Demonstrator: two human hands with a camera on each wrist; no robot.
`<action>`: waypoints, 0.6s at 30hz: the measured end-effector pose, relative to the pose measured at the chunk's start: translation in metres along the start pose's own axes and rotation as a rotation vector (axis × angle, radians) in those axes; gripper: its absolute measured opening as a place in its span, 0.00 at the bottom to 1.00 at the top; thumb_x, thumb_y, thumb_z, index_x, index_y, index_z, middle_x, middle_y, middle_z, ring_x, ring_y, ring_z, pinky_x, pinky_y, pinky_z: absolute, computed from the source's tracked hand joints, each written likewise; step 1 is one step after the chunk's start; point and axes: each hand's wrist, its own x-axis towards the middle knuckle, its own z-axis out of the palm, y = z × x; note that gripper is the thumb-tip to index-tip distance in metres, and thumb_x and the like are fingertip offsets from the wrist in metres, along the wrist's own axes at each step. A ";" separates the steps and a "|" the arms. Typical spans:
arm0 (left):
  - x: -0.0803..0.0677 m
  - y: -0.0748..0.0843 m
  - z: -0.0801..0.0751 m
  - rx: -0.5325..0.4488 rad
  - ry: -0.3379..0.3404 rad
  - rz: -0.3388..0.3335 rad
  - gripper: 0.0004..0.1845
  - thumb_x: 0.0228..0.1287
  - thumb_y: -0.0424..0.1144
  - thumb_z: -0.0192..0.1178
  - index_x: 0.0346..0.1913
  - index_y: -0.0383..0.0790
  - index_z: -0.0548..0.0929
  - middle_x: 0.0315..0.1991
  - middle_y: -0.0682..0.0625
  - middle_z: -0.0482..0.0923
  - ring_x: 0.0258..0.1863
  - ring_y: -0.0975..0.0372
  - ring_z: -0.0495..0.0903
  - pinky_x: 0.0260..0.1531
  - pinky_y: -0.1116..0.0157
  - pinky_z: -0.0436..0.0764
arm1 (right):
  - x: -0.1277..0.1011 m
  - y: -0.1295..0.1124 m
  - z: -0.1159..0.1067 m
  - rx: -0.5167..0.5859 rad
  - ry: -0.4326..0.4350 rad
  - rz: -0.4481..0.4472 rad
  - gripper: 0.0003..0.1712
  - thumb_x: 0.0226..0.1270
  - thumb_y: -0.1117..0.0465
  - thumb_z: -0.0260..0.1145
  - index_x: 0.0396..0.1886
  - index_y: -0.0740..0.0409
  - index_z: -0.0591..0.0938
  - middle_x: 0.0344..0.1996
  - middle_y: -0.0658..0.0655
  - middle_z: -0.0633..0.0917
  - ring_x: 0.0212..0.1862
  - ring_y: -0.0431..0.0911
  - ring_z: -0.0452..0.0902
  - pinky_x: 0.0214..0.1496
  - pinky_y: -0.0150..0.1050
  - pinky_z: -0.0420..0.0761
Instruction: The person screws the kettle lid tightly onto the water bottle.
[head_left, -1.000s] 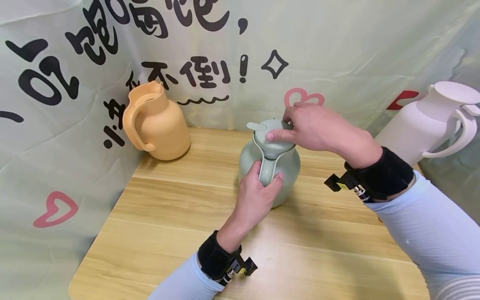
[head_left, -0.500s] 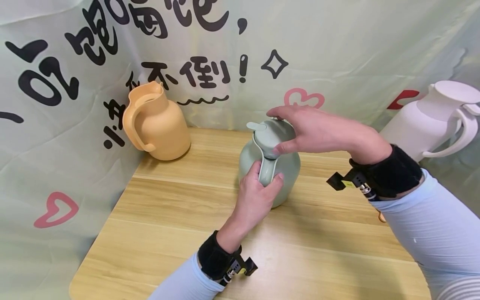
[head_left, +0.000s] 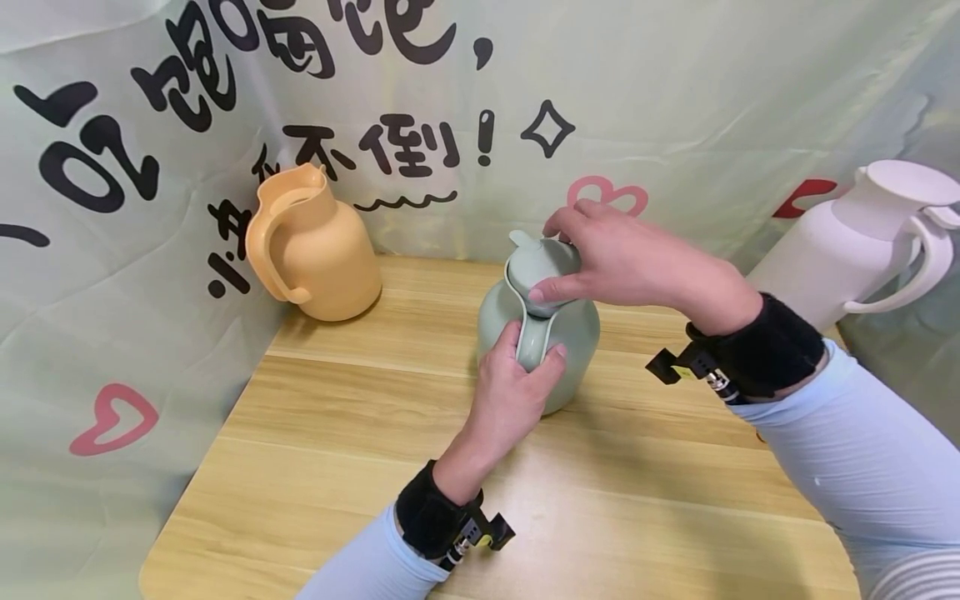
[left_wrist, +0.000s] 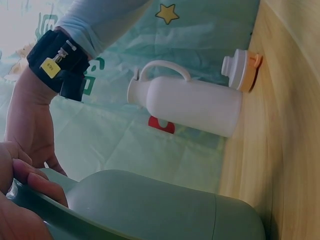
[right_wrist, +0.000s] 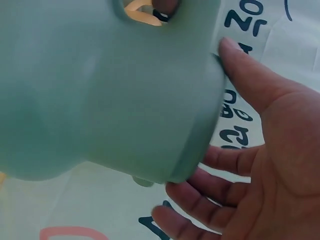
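Note:
A sage-green vacuum jug [head_left: 573, 350] stands upright on the wooden table. My left hand [head_left: 510, 392] grips its handle [head_left: 534, 342], with the thumb and fingers wrapped round it. Over the jug's mouth sits a round green lid [head_left: 542, 265], its small tab pointing to the far left. My right hand [head_left: 630, 254] holds the lid from the right, thumb on the near side and fingers on the far side. In the right wrist view the thumb and fingertips touch the lid's rim [right_wrist: 200, 135]. The left wrist view shows the jug's side [left_wrist: 150, 200] close up.
An orange jug [head_left: 322, 250] without a lid stands at the back left. A white jug [head_left: 847, 242] is at the right; beside it lies an orange and white stopper-like lid [left_wrist: 243, 70]. A printed cloth [head_left: 675, 100] hangs behind the table [head_left: 360, 467].
My right hand loosened, shifted round the lid and took hold again. The lid's tab has turned clockwise, from the left toward the back. My left hand stays on the handle.

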 end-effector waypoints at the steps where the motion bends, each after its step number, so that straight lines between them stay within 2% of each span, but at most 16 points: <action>1: 0.000 0.000 0.000 0.001 0.000 0.001 0.11 0.62 0.51 0.60 0.40 0.51 0.73 0.20 0.56 0.66 0.24 0.64 0.71 0.25 0.63 0.71 | 0.000 0.000 0.001 -0.015 0.005 0.017 0.50 0.46 0.24 0.67 0.59 0.55 0.72 0.50 0.56 0.73 0.46 0.49 0.74 0.50 0.45 0.75; 6: 0.000 0.000 0.000 -0.006 -0.002 -0.005 0.11 0.62 0.50 0.61 0.42 0.51 0.74 0.21 0.56 0.67 0.24 0.64 0.71 0.25 0.63 0.72 | 0.000 -0.004 0.007 -0.081 0.058 0.055 0.53 0.43 0.18 0.63 0.53 0.57 0.73 0.45 0.56 0.72 0.39 0.51 0.74 0.41 0.43 0.74; 10: 0.000 0.000 0.000 -0.016 -0.004 -0.012 0.11 0.62 0.49 0.61 0.42 0.50 0.74 0.21 0.56 0.67 0.24 0.64 0.71 0.25 0.64 0.72 | 0.000 -0.007 0.009 -0.117 0.085 0.064 0.52 0.42 0.18 0.63 0.51 0.58 0.74 0.41 0.56 0.73 0.38 0.50 0.72 0.38 0.42 0.72; 14: 0.000 0.001 -0.001 -0.017 -0.003 -0.009 0.11 0.62 0.49 0.61 0.42 0.50 0.74 0.22 0.55 0.68 0.25 0.64 0.72 0.25 0.63 0.73 | -0.003 -0.008 0.006 -0.127 0.073 0.064 0.50 0.44 0.20 0.64 0.50 0.57 0.74 0.41 0.56 0.74 0.39 0.50 0.72 0.38 0.43 0.73; 18: -0.001 0.001 0.000 0.002 0.001 -0.010 0.11 0.62 0.50 0.61 0.42 0.51 0.74 0.22 0.55 0.69 0.26 0.64 0.73 0.26 0.63 0.73 | -0.007 -0.006 -0.001 -0.090 0.024 0.061 0.47 0.46 0.23 0.67 0.52 0.55 0.75 0.46 0.56 0.76 0.43 0.50 0.74 0.44 0.45 0.75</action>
